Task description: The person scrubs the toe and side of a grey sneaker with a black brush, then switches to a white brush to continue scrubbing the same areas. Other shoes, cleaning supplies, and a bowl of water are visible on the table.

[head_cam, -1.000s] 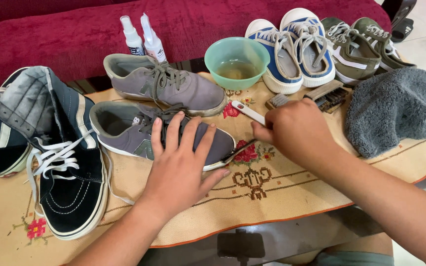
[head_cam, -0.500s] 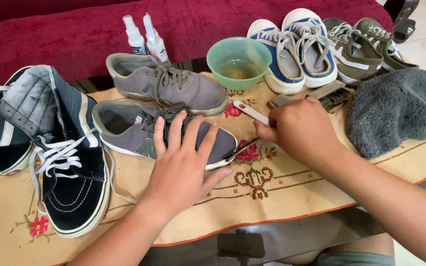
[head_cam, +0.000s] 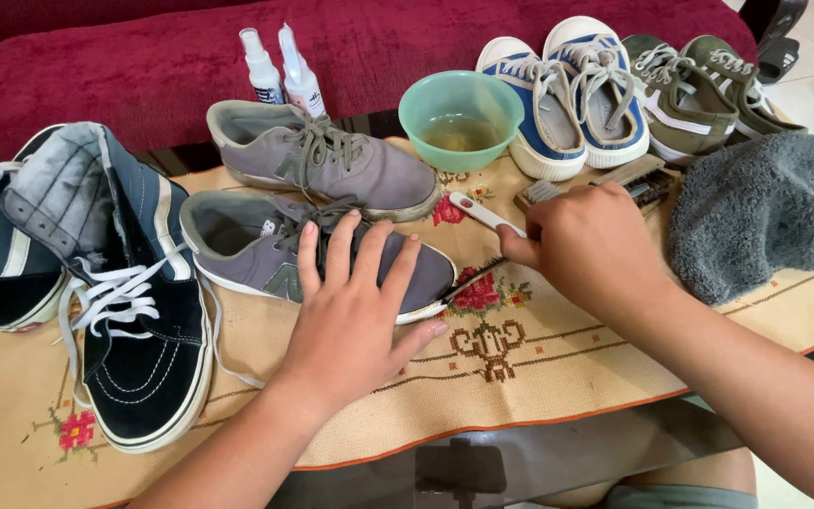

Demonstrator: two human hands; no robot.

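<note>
Fingers of the left hand [head_cam: 355, 311] lie spread and flat across the toe of the nearer grey shoe [head_cam: 313, 254], pressing it down on the embroidered cloth [head_cam: 520, 377] so it cannot slide; the hand grips nothing, it only pins. The right hand [head_cam: 591, 250] is clenched around a small white-handled brush [head_cam: 482, 212], whose handle sticks out toward the green bowl [head_cam: 461, 118]. A thin dark part runs from under this hand to the shoe's front sole edge, likely the working end, though I cannot tell for sure.

The shoe lies on its sole, toe pointing right, near the middle of the table [head_cam: 558, 452], with its grey partner [head_cam: 322, 165] just behind it. The bowl, holding some liquid, stands close behind the right hand, within easy dipping reach. Two spray bottles [head_cam: 280, 71] stand at the back by the red sofa [head_cam: 124, 66].

Room is tight on the left, where a black high-top shoe [head_cam: 134, 311] almost touches the grey shoe's heel. On the right, a grey towel [head_cam: 765, 221] and a wooden brush [head_cam: 605, 184] sit just beyond the right hand. Blue shoes [head_cam: 567, 94] and green shoes [head_cam: 694, 90] line the back. The bare stretch of cloth lies in front, toward the table's near edge.
</note>
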